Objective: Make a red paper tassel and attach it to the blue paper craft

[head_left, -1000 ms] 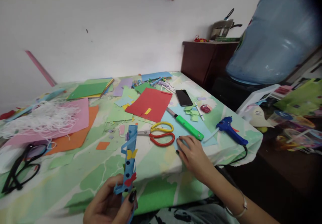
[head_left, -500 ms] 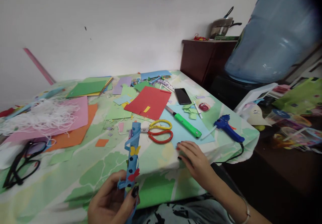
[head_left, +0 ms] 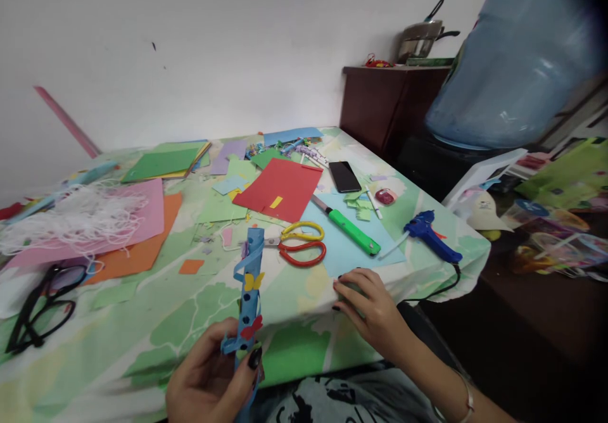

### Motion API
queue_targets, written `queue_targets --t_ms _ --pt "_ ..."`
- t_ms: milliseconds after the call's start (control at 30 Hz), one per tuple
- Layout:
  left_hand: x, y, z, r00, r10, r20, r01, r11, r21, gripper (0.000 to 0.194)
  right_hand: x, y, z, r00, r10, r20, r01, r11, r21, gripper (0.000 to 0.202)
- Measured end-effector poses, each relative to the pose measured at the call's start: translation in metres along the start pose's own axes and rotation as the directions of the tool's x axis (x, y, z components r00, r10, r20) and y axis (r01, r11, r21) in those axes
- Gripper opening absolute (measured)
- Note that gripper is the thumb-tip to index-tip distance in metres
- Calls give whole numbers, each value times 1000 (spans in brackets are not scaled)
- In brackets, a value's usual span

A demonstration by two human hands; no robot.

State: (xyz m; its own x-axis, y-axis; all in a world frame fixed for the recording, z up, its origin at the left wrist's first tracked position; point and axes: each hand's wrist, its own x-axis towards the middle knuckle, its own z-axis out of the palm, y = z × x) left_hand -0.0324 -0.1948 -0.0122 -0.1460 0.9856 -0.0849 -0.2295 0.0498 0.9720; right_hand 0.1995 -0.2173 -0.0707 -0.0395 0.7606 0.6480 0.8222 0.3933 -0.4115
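Note:
My left hand [head_left: 213, 372] is closed around the lower part of a blue paper tube [head_left: 250, 290], held nearly upright at the table's front edge. A yellow paper butterfly [head_left: 253, 282], a red paper butterfly [head_left: 251, 328] and black dots decorate the tube, and a thin blue strip curls round it. My right hand [head_left: 373, 309] rests on the table edge with its fingers spread and nothing in them. Just beyond it lie a light blue sheet [head_left: 349, 255] and a green utility knife [head_left: 354, 233]. Scissors [head_left: 304, 253] with yellow and red handles lie behind the tube, which partly hides their blades.
A blue glue gun [head_left: 432, 236] with a cord lies at the right edge. Farther back are a red sheet [head_left: 285, 185], a phone [head_left: 344, 176] and stacked coloured paper [head_left: 164, 162]. White string [head_left: 80, 217] and black glasses [head_left: 47, 306] are at left. A large water bottle [head_left: 513, 62] stands right.
The whole scene sits slightly higher in view from a small head movement. My left hand keeps its hold on the tube; my right hand stays at the table edge, nearly unmoved.

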Motion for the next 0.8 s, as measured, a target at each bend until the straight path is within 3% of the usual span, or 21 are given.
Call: queue_targets --t_ms 200,367,500,600,700,800 --pt "-2 2 4 1000 -9 5 9 1000 -6 36 -6 3 1 996 63 -70 -52 987 153 23" --pt "-2 2 7 1000 -5 15 4 1000 12 36 7 -6 -4 952 286 -113 -227 902 368 17" --pt "-1 -1 8 999 -2 36 1 1000 25 35 25 -11 -3 839 537 -88 -391 706 590 11" --pt "-1 -5 12 999 -16 42 15 999 35 35 41 -15 1 753 658 -23 -430 518 739 6" --pt "-2 -9 18 999 -21 50 18 999 43 34 55 -25 4 716 696 51 -411 362 836 5" --pt "-2 -12 22 997 -30 65 26 998 63 34 65 -38 7 713 693 107 -388 263 883 4"
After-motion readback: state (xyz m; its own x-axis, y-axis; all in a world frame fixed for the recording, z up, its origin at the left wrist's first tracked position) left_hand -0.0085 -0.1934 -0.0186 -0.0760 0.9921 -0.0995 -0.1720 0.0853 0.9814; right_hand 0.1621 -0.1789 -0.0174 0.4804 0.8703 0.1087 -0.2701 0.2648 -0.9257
